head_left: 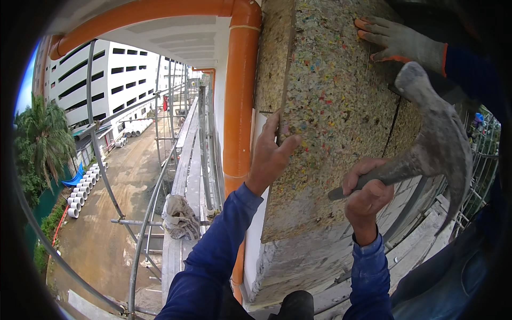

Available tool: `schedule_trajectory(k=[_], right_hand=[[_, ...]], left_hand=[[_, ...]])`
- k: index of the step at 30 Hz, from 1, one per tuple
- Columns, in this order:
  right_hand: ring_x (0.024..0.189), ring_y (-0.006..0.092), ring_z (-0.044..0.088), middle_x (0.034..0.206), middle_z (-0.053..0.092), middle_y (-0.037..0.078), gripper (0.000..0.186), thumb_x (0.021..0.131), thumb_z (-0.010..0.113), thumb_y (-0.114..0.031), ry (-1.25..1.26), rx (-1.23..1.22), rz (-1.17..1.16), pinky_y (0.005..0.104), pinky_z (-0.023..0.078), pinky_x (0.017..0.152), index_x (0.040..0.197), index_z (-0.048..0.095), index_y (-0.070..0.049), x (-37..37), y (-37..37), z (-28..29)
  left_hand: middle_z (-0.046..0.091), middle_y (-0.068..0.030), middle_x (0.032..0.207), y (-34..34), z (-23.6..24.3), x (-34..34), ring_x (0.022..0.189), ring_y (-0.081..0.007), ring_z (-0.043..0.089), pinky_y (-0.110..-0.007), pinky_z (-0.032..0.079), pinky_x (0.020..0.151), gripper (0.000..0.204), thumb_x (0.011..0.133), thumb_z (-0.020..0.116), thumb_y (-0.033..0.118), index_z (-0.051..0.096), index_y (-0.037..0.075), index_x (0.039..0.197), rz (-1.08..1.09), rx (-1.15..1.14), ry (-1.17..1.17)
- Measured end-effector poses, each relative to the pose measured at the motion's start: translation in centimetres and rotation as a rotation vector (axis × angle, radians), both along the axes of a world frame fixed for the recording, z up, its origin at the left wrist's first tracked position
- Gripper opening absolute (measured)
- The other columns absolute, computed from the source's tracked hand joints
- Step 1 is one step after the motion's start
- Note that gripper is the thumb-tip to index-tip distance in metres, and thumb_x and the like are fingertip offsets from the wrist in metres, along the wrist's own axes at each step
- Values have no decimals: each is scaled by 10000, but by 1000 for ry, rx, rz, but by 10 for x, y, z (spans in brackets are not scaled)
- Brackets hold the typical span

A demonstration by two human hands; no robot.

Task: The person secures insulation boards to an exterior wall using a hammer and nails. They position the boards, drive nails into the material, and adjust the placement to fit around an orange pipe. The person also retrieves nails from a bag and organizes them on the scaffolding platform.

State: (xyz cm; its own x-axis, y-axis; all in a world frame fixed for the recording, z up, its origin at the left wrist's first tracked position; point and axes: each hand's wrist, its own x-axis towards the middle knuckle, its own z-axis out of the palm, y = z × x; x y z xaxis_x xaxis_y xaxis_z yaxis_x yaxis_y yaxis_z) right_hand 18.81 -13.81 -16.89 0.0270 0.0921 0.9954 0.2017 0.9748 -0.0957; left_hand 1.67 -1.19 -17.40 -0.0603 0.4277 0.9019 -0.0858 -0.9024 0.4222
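Note:
A large board (325,128) pressed from multicoloured flakes stands upright against the wall corner in front of me. My left hand (272,153) is closed around the board's left edge, its thumb on the face and its fingers along the side. A worn claw hammer (434,138) is in my right hand (368,192), closed round the handle. The handle's end points left across the board; the head, with its long curved claw, is at the right. Higher up, a co-worker's gloved hand (402,42) in grey and orange rests flat on the board.
An orange pipe (240,106) runs down left of the board. Scaffold tubes (141,240) and planks (184,160) stand at the left, with a bundled cloth (180,217) on the planks. Rough concrete (298,261) shows below. Far down lies a muddy road (117,202) with white pipes (80,194).

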Motion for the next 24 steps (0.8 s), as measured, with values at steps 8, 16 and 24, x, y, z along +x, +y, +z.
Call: schedule_trajectory(k=[8, 16, 24], right_hand=[[495, 71, 426, 628, 451, -10, 563, 980, 433, -600, 103, -429, -153, 247, 340, 448, 901, 486, -46, -3, 7, -8], [412, 90, 416, 571, 439, 6, 545, 999, 391, -592, -30, -695, -270, 262, 362, 397, 913, 465, -59, -11, 38, -10], [391, 122, 389, 553, 428, 39, 610, 939, 436, -673, 174, -592, -198, 277, 349, 370, 896, 462, -66, -11, 75, -66]], left_hand=[[376, -249, 1466, -13, 0, -11, 1386, -343, 347, -373, 313, 1112, 681, 841, 639, 213, 384, -92, 1394, -44, -116, 98], [427, -236, 1426, 3, -7, -14, 1315, -335, 428, -383, 334, 1095, 609, 845, 634, 207, 433, -65, 1351, 30, 29, 58], [512, -198, 1267, 11, -45, -14, 1212, -364, 469, -442, 367, 1023, 366, 796, 644, 96, 527, -41, 1114, -26, 174, -62]])
